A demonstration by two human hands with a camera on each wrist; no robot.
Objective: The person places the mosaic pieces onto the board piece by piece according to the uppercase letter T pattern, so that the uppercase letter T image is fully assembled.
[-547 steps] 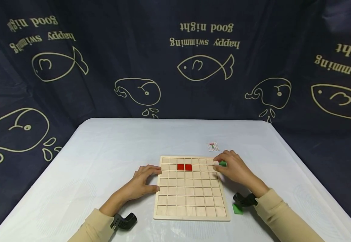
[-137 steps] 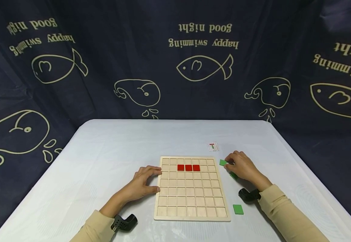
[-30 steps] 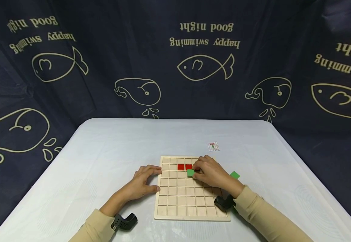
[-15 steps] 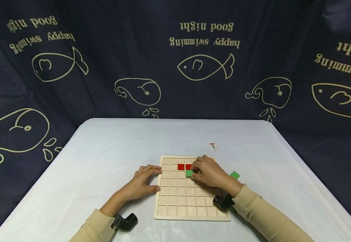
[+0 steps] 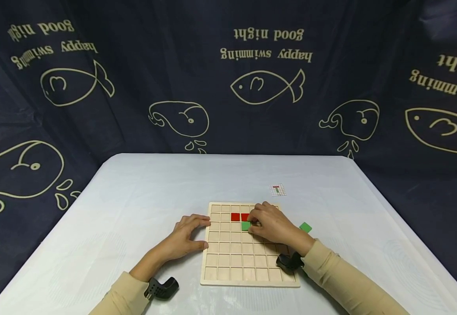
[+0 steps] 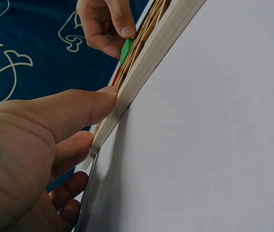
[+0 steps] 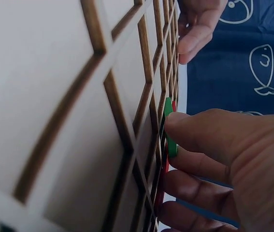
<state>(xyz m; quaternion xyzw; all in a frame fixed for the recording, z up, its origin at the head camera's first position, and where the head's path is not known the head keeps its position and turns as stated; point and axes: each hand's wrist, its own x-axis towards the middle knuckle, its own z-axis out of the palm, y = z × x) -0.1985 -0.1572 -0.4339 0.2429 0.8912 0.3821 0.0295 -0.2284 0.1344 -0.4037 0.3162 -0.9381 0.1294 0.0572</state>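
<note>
A wooden grid board (image 5: 228, 249) lies on the table. My left hand (image 5: 185, 238) touches its left edge with fingertips and thumb, fingers relaxed. Over the upper part of the board, my right hand (image 5: 271, 222) pinches a green square tile (image 5: 245, 226) between thumb and fingers. That tile sits at the square just below the second of the red tiles (image 5: 235, 217) in the row; my fingers cover what lies to the right. In the right wrist view the green tile (image 7: 169, 140) stands slightly proud of the grid, close to the red.
Another green tile (image 5: 305, 227) lies on the white table (image 5: 153, 183), right of the board. A small printed card (image 5: 277, 190) with a red and green grid pattern lies behind the board. A dark curtain (image 5: 228, 131) hangs at the back.
A third red tile joined the row between the two oldest frames. Since then my right hand has carried a green tile from the right onto the board and shifted it slightly left. My left hand stays put.
</note>
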